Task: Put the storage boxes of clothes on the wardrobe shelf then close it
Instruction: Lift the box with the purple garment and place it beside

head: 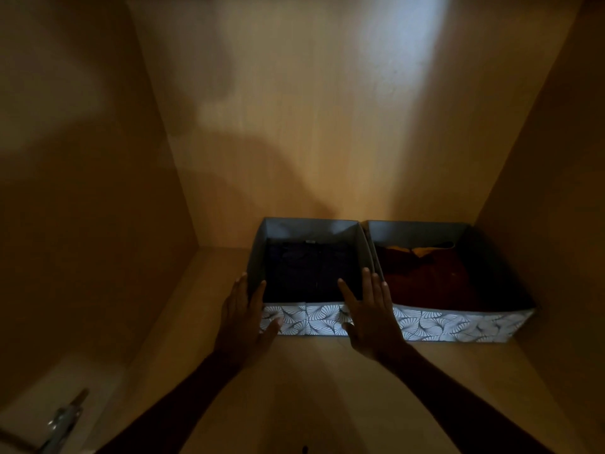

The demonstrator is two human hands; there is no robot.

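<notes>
Two boxes point(324, 319) point(458, 326) touch; open shelf point(209, 290) leftward.

You are holding both arms stretched forward, your left forearm point(170, 407) and right forearm point(458, 398) angling inward from the lower corners of the view. Your left hand point(244, 317) is lying back-up, its fingers point(258, 294) straight and close together, thumb sticking out to the right. Your right hand point(371, 319) is sitting level with it, near but apart, fingers straight and slightly spread, thumb pointing left.
</notes>
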